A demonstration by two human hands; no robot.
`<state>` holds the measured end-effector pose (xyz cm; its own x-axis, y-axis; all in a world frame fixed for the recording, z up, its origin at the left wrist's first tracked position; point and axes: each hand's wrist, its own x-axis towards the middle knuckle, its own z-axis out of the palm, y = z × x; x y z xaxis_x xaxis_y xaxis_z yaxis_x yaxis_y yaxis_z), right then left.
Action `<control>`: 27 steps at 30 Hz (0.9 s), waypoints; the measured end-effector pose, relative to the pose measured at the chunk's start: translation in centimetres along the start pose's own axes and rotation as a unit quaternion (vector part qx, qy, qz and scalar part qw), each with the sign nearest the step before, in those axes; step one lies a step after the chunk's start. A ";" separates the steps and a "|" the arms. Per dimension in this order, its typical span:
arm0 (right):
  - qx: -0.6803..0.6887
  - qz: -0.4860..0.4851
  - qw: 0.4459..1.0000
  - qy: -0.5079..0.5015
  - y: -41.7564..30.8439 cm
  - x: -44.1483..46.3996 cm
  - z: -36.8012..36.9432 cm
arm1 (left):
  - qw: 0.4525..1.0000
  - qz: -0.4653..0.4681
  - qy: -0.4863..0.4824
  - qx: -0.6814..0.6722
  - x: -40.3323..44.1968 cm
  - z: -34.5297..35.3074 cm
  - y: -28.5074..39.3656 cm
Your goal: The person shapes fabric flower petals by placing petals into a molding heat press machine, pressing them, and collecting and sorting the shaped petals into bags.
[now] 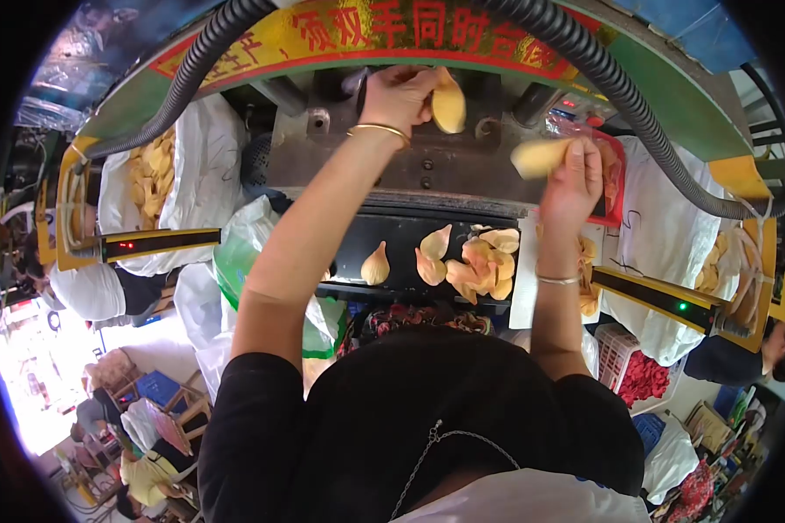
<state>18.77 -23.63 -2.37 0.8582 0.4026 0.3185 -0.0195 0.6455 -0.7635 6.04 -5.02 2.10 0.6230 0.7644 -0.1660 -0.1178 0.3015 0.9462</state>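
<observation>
My left hand (399,98) is closed at the press, its fingers pinching a yellow petal-shaped piece (449,103) that hangs with its wide end down. Over the right side of the metal plate (323,155), my right hand (573,174) grips another yellow petal-shaped piece (536,158), slightly blurred and pointing left. Closer to my body, a black tray (349,257) bears a lone pale petal-shaped piece (376,265), a pair beside it, and a loose heap of petal-shaped pieces (481,268) at its right end. The tips of both held pieces are hidden by my fingers.
Black corrugated hoses (597,70) arch over both sides. Yellow-framed sensor bars (161,242) flank the work area. White sacks (205,157) of yellow pieces stand left and right. A red-rimmed tray (617,179) lies right. Other people (144,475) are in the background.
</observation>
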 end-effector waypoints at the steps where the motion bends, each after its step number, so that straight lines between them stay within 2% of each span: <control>1: -0.162 -0.010 0.986 -0.047 0.3 0.7 -1.1 | 1.000 -0.005 -0.011 0.001 0.7 -1.0 0.3; 2: -0.322 -0.018 0.942 -0.088 0.6 0.9 -2.2 | 1.000 -0.016 -0.026 0.003 0.8 -1.6 0.1; 3: -0.474 -0.022 0.872 -0.120 0.8 0.3 -3.2 | 0.999 -0.025 -0.033 0.007 0.6 -1.9 -0.7; 4: -0.477 -0.023 0.872 -0.108 1.3 -0.1 -3.9 | 0.999 -0.013 -0.048 0.020 0.7 -2.1 -1.4; 5: -0.537 -0.125 0.826 -0.115 2.1 0.0 -4.3 | 0.998 0.005 -0.060 0.030 1.0 -2.1 -1.9; 7: -0.622 -0.331 0.698 -0.129 3.9 1.6 -3.4 | 0.996 0.044 -0.070 0.040 2.1 -1.5 -0.6; 8: -0.617 -0.334 0.701 -0.129 3.2 1.7 -1.6 | 0.996 0.045 -0.069 0.046 2.0 -1.4 -0.2; 10: -0.457 -0.226 0.853 -0.111 1.1 1.5 0.9 | 0.996 0.030 -0.061 0.056 0.7 -1.6 -0.6; 12: -0.481 -0.168 0.840 -0.187 0.0 3.6 5.4 | 0.996 0.019 -0.070 0.059 -0.4 -2.0 -1.9; 14: -0.525 -0.033 0.807 -0.269 1.2 5.9 8.1 | 0.993 0.070 -0.084 0.041 1.5 -1.2 -0.9; 15: -0.523 -0.048 0.808 -0.267 1.9 6.9 8.3 | 0.992 0.084 -0.089 0.041 2.1 -0.9 -0.6; 18: -0.383 -0.049 0.866 -0.318 5.6 7.5 8.9 | 0.997 0.070 -0.029 0.019 2.6 -0.7 -0.8; 19: -0.382 -0.045 0.865 -0.322 6.1 7.8 9.2 | 0.997 0.069 -0.024 0.018 2.9 -0.8 -0.8; 22: -0.385 0.073 0.881 -0.264 6.6 8.1 9.1 | 0.998 0.052 0.014 0.040 4.0 -0.1 -0.8; 27: -0.354 0.160 0.868 -0.309 7.7 9.6 8.7 | 0.997 -0.017 -0.015 0.075 5.3 0.1 1.3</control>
<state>22.42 -9.17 -0.29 0.4241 0.9000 0.1009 0.3021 -0.0356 -0.9526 9.23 -0.66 2.46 0.6474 0.7375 -0.1923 0.0194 0.2362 0.9715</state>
